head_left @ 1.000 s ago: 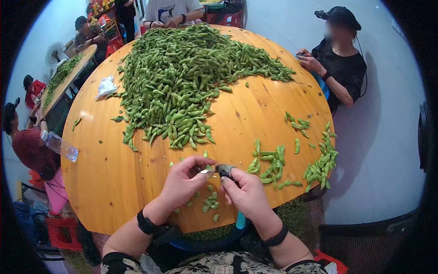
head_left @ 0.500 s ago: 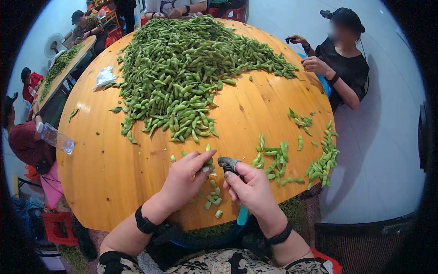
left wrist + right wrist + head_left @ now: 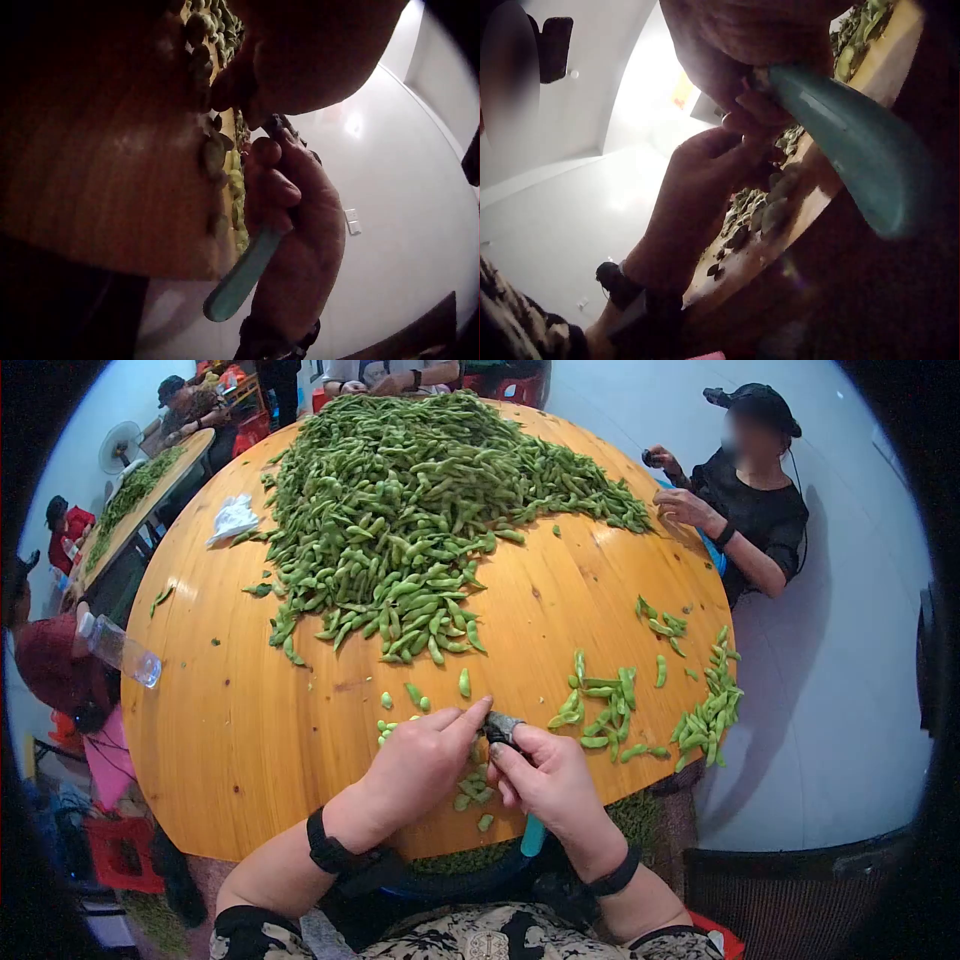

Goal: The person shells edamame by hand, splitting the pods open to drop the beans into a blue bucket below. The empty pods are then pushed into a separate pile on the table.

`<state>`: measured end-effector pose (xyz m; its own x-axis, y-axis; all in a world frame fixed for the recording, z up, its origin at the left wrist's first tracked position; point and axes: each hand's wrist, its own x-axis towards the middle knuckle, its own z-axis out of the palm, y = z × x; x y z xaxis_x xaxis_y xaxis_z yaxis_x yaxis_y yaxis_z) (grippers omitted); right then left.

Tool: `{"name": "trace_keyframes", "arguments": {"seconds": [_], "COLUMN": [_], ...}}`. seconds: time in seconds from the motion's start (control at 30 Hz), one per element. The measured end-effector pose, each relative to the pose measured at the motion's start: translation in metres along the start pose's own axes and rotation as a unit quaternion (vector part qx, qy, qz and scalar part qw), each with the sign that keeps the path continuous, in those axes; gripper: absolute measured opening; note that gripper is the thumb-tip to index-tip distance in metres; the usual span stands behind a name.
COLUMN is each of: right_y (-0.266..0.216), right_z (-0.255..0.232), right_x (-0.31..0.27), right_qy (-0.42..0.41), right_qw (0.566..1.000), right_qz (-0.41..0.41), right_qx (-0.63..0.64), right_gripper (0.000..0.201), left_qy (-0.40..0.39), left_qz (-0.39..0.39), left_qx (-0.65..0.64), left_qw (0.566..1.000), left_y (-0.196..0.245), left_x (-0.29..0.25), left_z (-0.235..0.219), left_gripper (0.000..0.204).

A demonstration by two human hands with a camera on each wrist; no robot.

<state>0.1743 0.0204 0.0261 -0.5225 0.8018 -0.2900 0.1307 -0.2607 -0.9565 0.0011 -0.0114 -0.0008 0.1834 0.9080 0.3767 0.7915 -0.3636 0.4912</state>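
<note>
Teal handle (image 3: pixel 533 836): gripped in my right hand (image 3: pixel 550 780), fingers curled round it, its rounded end pointing down at the near edge of the table (image 3: pixel 230 760). Dark cover (image 3: pixel 502 726): at my right thumb and forefinger. Left hand (image 3: pixel 420 760): forefinger stretched to touch the cover, the other fingers partly hidden; whether they pinch anything, I cannot tell.

Cut pieces (image 3: pixel 472 792) lie between my wrists and just below my fingers, near that edge. A few loose pods (image 3: pixel 464 683) lie just beyond my left hand. Beyond them, a band of wood separates my hands from the large pile (image 3: pixel 390 520).

To my right, a small group (image 3: pixel 607 710) lies inboard; a longer heap (image 3: pixel 708 710) follows the right edge. Wide wood extends left of my forearm, as far as the bottle (image 3: pixel 120 648) at the left edge.
</note>
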Motion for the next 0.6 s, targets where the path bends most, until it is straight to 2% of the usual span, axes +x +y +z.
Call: {"name": "trace_keyframes", "arguments": {"seconds": [0.2, 0.37, 0.43, 0.6], "right_y": [0.005, 0.007, 0.005, 0.008], "right_z": [0.002, -0.001, -0.004, -0.018], "right_x": [0.004, 0.007, 0.008, 0.009], "right_qy": [0.013, 0.023, 0.0, -0.039], "right_qw": [1.0, 0.999, 0.994, 0.985], "right_qz": [-0.002, -0.002, 0.019, 0.065], "right_qx": [0.021, 0.049, 0.108, 0.158], "right_gripper": [0.012, 0.01, 0.01, 0.011], "left_qy": [0.011, -0.014, -0.019, -0.014], "left_qz": [0.002, -0.009, -0.002, 0.016], "left_qx": [-0.018, -0.046, -0.063, -0.126], "left_qw": [1.0, 0.999, 0.998, 0.992], "left_y": [0.001, 0.002, -0.001, -0.008], "left_x": [0.0, 0.001, 0.001, 0.004], "left_z": [-0.001, -0.003, -0.004, 0.001], "left_gripper": [0.043, 0.04, 0.04, 0.036]}}
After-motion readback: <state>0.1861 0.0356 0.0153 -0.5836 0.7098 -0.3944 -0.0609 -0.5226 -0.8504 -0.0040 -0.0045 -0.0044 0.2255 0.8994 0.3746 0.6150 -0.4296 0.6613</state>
